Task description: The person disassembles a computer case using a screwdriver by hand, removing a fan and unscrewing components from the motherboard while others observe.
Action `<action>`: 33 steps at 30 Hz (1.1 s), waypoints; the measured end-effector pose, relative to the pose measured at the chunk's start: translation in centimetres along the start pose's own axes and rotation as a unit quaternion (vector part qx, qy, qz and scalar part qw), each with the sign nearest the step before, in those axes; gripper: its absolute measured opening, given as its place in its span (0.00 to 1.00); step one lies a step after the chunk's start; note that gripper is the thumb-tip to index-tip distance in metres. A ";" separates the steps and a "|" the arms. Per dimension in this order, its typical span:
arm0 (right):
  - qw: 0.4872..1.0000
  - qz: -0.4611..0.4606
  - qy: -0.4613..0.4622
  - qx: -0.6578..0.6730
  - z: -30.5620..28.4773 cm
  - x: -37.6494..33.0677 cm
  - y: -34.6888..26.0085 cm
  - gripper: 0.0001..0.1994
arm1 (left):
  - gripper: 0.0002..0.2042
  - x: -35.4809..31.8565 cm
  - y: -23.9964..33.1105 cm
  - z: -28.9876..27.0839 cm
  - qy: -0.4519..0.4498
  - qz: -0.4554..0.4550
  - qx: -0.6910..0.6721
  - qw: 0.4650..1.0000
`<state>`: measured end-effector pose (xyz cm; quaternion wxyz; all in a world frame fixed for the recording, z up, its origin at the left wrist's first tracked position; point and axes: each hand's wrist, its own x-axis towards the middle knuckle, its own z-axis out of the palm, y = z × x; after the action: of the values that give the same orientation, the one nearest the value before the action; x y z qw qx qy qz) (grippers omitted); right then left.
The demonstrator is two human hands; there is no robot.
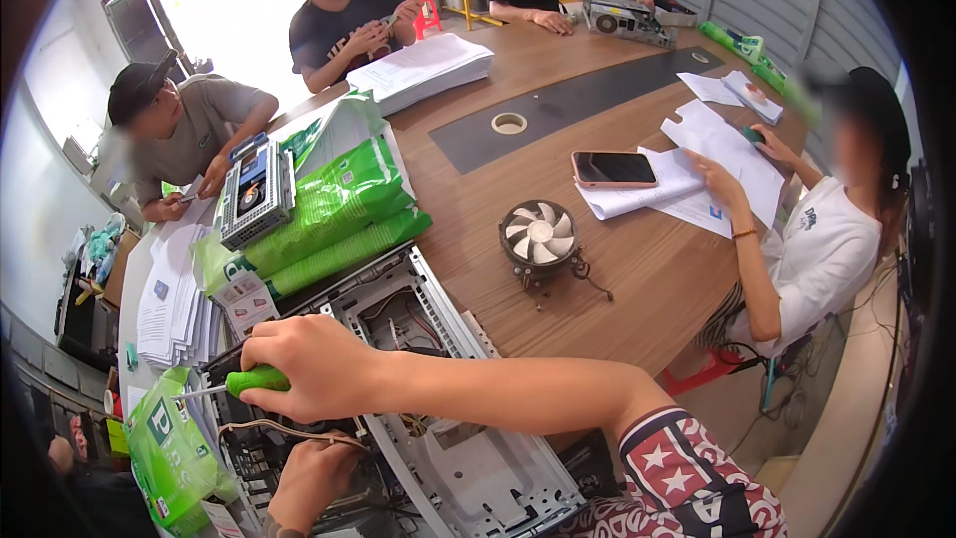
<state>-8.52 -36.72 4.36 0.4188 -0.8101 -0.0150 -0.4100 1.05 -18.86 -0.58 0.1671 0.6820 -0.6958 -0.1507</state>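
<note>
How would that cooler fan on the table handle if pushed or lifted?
The cooler fan rests flat, blades up, so it would probably slide, not roll. Its metal base likely makes it heavy for its size. The loose wire may drag or snag.

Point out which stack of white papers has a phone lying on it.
The stack of white papers beside the cooling fan: a phone lies on it; the others carry none.

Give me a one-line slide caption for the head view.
Right hand grips a green-handled screwdriver over an open computer case; left hand below.
</note>
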 end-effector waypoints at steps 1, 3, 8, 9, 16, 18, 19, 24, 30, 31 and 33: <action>1.000 -0.002 -0.002 -0.002 0.1 0.0 -0.1 0.14 | 0.06 -0.1 0.2 -0.2 -0.005 -0.009 -0.011 1.000; 1.000 -0.010 0.001 -0.008 0.4 0.0 -0.1 0.14 | 0.06 0.0 0.4 -0.3 0.006 -0.006 -0.015 1.000; 1.000 -0.005 0.001 -0.009 0.3 -0.1 0.2 0.14 | 0.06 0.0 0.4 -0.1 0.009 -0.011 -0.014 1.000; 1.000 -0.001 0.001 -0.011 0.2 -0.1 0.2 0.14 | 0.05 0.2 0.5 -0.3 0.006 -0.009 -0.002 1.000; 1.000 -0.009 0.005 -0.020 0.2 -0.2 0.3 0.14 | 0.05 0.0 0.9 -0.5 -0.010 -0.011 0.027 1.000; 1.000 -0.009 0.006 -0.024 0.2 -0.1 0.3 0.14 | 0.06 0.0 1.0 -0.5 -0.009 -0.012 0.032 0.999; 1.000 -0.007 0.008 -0.028 0.2 -0.1 0.4 0.14 | 0.06 0.1 1.0 -0.6 -0.013 -0.012 0.033 0.999; 0.999 -0.014 0.014 -0.026 0.1 0.0 0.2 0.14 | 0.06 0.2 1.3 -0.7 -0.009 -0.008 0.028 1.000; 1.000 -0.008 0.012 -0.026 0.1 0.0 0.4 0.14 | 0.05 0.1 1.3 -0.6 -0.001 -0.016 0.044 0.999; 1.000 -0.006 0.011 -0.027 0.1 0.0 0.4 0.14 | 0.05 0.1 1.4 -0.7 -0.003 -0.018 0.062 0.998; 1.000 -0.008 0.011 -0.028 0.1 0.1 0.4 0.14 | 0.05 0.0 1.5 -0.7 -0.005 -0.020 0.081 0.996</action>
<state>-8.26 -36.94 4.08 0.3924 -0.8168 -0.0055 -0.4229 0.02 -18.84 0.75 0.1049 0.7066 -0.6925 -0.1006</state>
